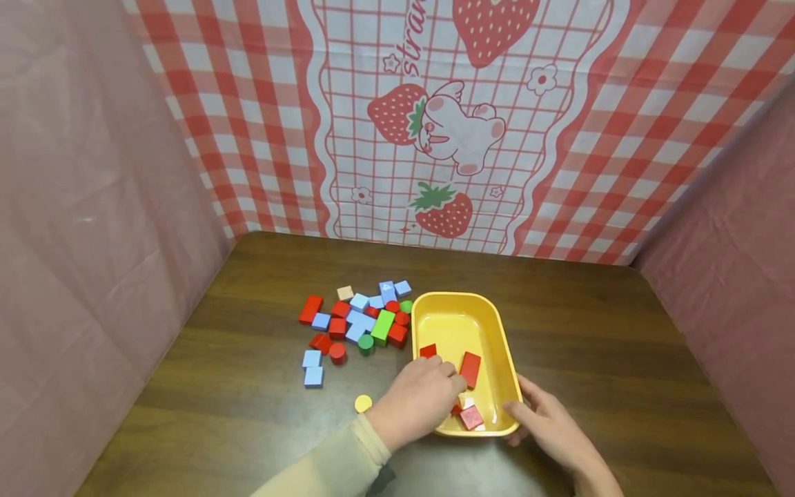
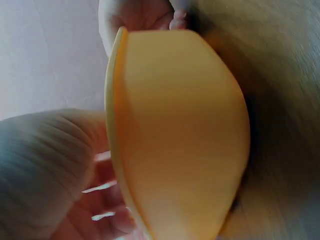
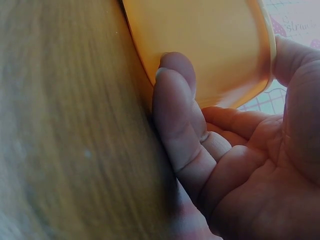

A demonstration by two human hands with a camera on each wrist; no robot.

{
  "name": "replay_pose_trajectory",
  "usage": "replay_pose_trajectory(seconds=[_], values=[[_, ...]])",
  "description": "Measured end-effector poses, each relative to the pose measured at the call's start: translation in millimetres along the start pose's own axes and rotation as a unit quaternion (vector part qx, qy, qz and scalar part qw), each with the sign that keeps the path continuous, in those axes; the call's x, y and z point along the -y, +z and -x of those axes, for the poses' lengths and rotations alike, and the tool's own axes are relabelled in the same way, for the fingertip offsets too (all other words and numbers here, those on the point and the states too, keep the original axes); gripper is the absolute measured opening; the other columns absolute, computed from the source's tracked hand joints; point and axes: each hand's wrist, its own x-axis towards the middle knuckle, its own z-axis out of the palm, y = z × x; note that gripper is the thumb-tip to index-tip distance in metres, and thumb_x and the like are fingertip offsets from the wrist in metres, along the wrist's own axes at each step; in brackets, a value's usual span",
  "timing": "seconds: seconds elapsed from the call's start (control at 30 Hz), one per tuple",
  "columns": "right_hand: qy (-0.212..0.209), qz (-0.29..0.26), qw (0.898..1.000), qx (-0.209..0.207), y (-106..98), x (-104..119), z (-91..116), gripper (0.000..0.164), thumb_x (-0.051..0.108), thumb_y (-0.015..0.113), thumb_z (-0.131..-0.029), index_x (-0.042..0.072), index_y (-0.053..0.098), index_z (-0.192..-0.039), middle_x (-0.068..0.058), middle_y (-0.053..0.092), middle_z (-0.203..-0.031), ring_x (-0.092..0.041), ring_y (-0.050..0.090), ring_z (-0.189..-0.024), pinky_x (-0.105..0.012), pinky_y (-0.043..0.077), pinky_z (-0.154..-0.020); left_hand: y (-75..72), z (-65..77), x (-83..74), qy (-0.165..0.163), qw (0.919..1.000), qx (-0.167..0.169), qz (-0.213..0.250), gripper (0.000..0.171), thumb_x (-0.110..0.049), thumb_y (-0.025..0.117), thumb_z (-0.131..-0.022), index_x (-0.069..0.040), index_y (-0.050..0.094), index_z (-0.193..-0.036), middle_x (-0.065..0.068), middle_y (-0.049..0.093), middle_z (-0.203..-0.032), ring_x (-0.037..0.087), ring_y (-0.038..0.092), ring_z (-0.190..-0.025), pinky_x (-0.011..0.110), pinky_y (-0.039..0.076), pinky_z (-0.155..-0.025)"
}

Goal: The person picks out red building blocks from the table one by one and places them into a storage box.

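Left-hand fingers bent down inside the tray, tips hidden, so I can't tell from my feed if they're holding a block or just touching one; the left hand [image 1: 419, 397] reaches over the left rim of the yellow tray [image 1: 450, 324], wrist close above the edge; the right hand [image 1: 549, 421] grips the near right corner, thumb at the rim, fingers along the outer wall and low by the table [image 1: 571, 331]; can't tell if that corner sits flat; my worry is tipping, since a left wrist leaning on the rim while the right fingers push up could tilt it and slide the blocks together; in the tray I log a red oblong block [image 1: 470, 371] just beside the left fingertips, a pinkish block [image 1: 471, 417] at the near end and a red block [image 1: 428, 351] by the left wall; a blind pinch could catch the wrong one or knock its neighbour; outside, a red cube [image 1: 397, 335] and a green piece [image 1: 406, 306] lie just beside the left rim, so a leftward shove of the tray would plough into the loose pile; the yellow disc [image 1: 363, 404] lies close to the left cuff [image 1: 370, 442], and a low sleeve drag could sweep it off its spot.
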Motion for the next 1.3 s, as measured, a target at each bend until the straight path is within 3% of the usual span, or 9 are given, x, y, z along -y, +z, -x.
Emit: replay_pose_trajectory(seconds=[0.1, 0.27, 0.4, 0.5, 0.7, 0.83, 1.0, 1.1, 1.3], values=[[0.000, 0.002, 1.000, -0.003, 0.0, -0.2, -0.5, 0.063, 0.011, 0.058, -0.098, -0.005, 0.027, -0.150, -0.021, 0.068, -0.081, -0.035, 0.062, -0.057, -0.040, 0.057, -0.054, -6.4, 3.2, 11.9, -0.035, 0.9984, -0.044, 0.000, 0.017, -0.031, 0.074, -0.090, -0.023, 0.074, -0.105, -0.007, 0.064, -0.089, 0.011, 0.048, -0.077, 0.025, 0.047, -0.067], [-0.002, 0.003, 1.000, -0.004, 0.3, 0.6, -0.7, 0.062, 0.010, 0.058, -0.098, -0.005, 0.028, -0.150, -0.021, 0.068, -0.080, -0.035, 0.062, -0.056, -0.040, 0.057, -0.054, -16.0, 10.8, 38.9, -0.117, 0.9872, -0.108, -0.005, 0.023, -0.033, 0.075, -0.088, -0.020, 0.073, -0.107, -0.004, 0.065, -0.097, 0.013, 0.049, -0.083, 0.029, 0.050, -0.072], [0.011, 0.006, 1.000, -0.010, 0.9, 1.3, -0.8, 0.063, 0.011, 0.059, -0.097, -0.004, 0.028, -0.150, -0.020, 0.068, -0.080, -0.035, 0.062, -0.057, -0.040, 0.058, -0.055, -14.6, 16.7, 59.5, -0.174, 0.9790, -0.106, -0.012, 0.026, -0.027, 0.074, -0.089, -0.015, 0.072, -0.112, 0.002, 0.064, -0.103, 0.019, 0.050, -0.088, 0.034, 0.051, -0.074], [0.020, 0.011, 1.000, -0.016, 1.2, 1.8, -0.8, 0.064, 0.013, 0.060, -0.097, -0.002, 0.029, -0.151, -0.019, 0.069, -0.080, -0.034, 0.062, -0.057, -0.039, 0.058, -0.055, -7.6, 20.6, 72.1, -0.207, 0.9746, -0.080, -0.033, 0.029, -0.022, 0.072, -0.090, -0.012, 0.072, -0.118, 0.008, 0.061, -0.108, 0.023, 0.048, -0.091, 0.036, 0.050, -0.074], [0.004, 0.013, 1.000, -0.010, 0.6, 0.2, -0.1, 0.063, 0.012, 0.058, -0.097, -0.005, 0.028, -0.150, -0.021, 0.068, -0.080, -0.034, 0.062, -0.056, -0.040, 0.057, -0.054, 11.6, 25.6, 78.9, -0.199, 0.9787, 0.007, -0.051, 0.051, -0.027, 0.070, -0.092, -0.018, 0.056, -0.141, 0.017, 0.048, -0.132, 0.031, 0.040, -0.110, 0.043, 0.047, -0.089], [0.009, 0.014, 1.000, -0.017, 1.0, -1.2, 0.4, 0.062, 0.012, 0.059, -0.097, -0.002, 0.030, -0.150, -0.019, 0.068, -0.078, -0.034, 0.062, -0.056, -0.038, 0.057, -0.055, 16.1, 25.1, 75.4, -0.191, 0.9803, 0.002, -0.049, 0.050, -0.034, 0.077, -0.086, -0.018, 0.065, -0.131, 0.014, 0.046, -0.137, 0.032, 0.038, -0.113, 0.045, 0.045, -0.091], [0.002, 0.015, 1.000, -0.014, 0.4, -1.5, 0.4, 0.062, 0.011, 0.058, -0.097, -0.004, 0.029, -0.150, -0.020, 0.068, -0.079, -0.034, 0.062, -0.055, -0.039, 0.057, -0.054, 12.8, 26.2, 73.0, -0.140, 0.9885, -0.008, -0.055, 0.026, -0.025, 0.082, -0.081, -0.013, 0.072, -0.102, 0.003, 0.066, -0.104, 0.021, 0.048, -0.086, 0.034, 0.049, -0.073], [0.011, 0.022, 1.000, -0.017, 0.2, -2.0, 0.0, 0.061, 0.012, 0.059, -0.097, -0.002, 0.031, -0.150, -0.018, 0.069, -0.079, -0.034, 0.062, -0.055, -0.038, 0.057, -0.055, 12.8, 28.2, 71.7, -0.124, 0.9914, 0.001, -0.043, 0.023, -0.021, 0.083, -0.081, -0.013, 0.069, -0.097, 0.000, 0.065, -0.081, 0.018, 0.048, -0.071, 0.031, 0.051, -0.068], [0.010, 0.023, 1.000, -0.008, -0.5, -1.4, -1.0, 0.062, 0.013, 0.058, -0.098, -0.005, 0.029, -0.150, -0.020, 0.068, -0.081, -0.035, 0.062, -0.056, -0.038, 0.057, -0.055, 4.0, 29.6, 75.8, -0.152, 0.9879, -0.015, -0.027, 0.035, -0.035, 0.083, -0.080, -0.013, 0.066, -0.102, 0.000, 0.066, -0.083, 0.017, 0.052, -0.072, 0.032, 0.052, -0.067]])
